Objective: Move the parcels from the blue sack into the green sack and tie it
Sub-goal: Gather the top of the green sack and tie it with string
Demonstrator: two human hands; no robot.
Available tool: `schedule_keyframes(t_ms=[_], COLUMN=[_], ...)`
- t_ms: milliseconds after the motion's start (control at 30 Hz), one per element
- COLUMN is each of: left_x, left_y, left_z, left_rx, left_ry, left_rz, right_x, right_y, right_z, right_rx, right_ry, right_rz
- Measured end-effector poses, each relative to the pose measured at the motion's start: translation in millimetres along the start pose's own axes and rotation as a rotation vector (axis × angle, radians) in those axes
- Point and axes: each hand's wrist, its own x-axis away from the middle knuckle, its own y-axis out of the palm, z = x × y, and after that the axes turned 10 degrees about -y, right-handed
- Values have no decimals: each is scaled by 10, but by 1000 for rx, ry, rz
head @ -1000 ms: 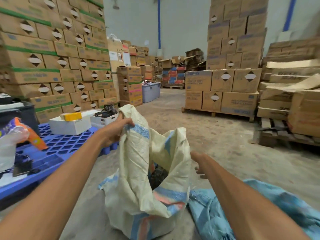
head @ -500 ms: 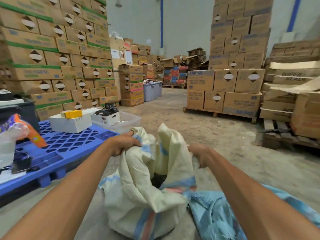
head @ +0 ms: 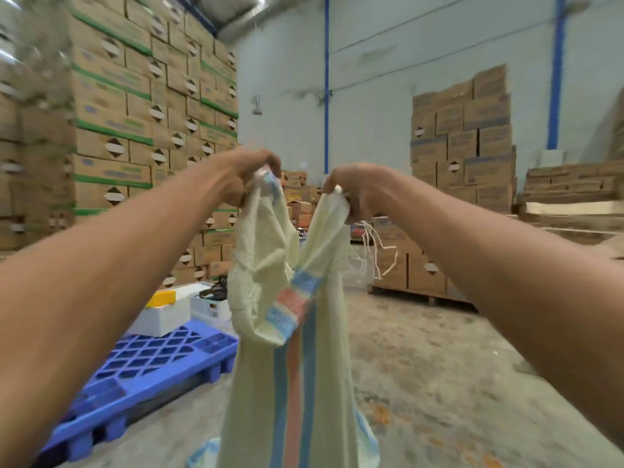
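Note:
A pale yellow-green woven sack [head: 304, 383] with blue and orange stripes hangs stretched tall in front of me. My left hand [head: 248, 179] grips the left corner of its mouth. My right hand [head: 358, 189] grips the right corner, with loose white threads [head: 374, 251] dangling below it. Both hands are raised to about chest height, a short gap apart. A small piece of the light blue sack [head: 206, 456] shows on the floor at the bottom edge. No parcels are visible; the sack's contents are hidden.
A blue plastic pallet [head: 141, 373] lies on the floor at lower left, bearing white boxes [head: 169, 312]. Tall stacks of cardboard cartons [head: 111, 130] rise on the left and further cartons on a wooden pallet [head: 462, 163] on the right. Bare concrete floor [head: 439, 366] spreads to the right.
Both hands have lifted the sack's mouth upward, pulling the sack taut and tall. The view has tilted up, so the blue sack has almost left the frame.

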Motion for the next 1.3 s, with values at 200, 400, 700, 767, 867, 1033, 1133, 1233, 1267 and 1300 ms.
schedule_keyframes(t_ms=[200, 400, 700, 767, 867, 1033, 1133, 1233, 1267, 1300], left_x=[199, 120, 11, 24, 68, 151, 163, 173, 206, 254], left_y=[171, 636, 453, 405, 366, 261, 136, -4, -17, -14], left_z=[-341, -557, -612, -588, -557, -529, -496, -476, -480, -481], left_rx=[-559, -555, -277, -248, -213, -133, -185, -210, -199, -185], left_ry=[-22, 136, 32, 6, -33, -92, -56, -11, -8, -2], left_rz=[-380, -186, -50, -31, -19, -83, -29, -34, -86, -162], right_x=[118, 478, 746, 868, 872, 851, 859, 878, 874, 846], right_y=[-73, -71, 223, 311, 434, 649, 446, 69, -31, -92], right_z=[5, -96, 731, 827, 951, 1060, 793, 264, 91, -55], right_rx=[-28, -105, 299, 314, 385, 202, 158, -4, -68, -127], right_ry=[48, 16, -257, -124, 55, 41, 59, 19, 0, -11], right_rz=[50, -7, 276, -15, -371, -330, -312, -189, -143, -105])
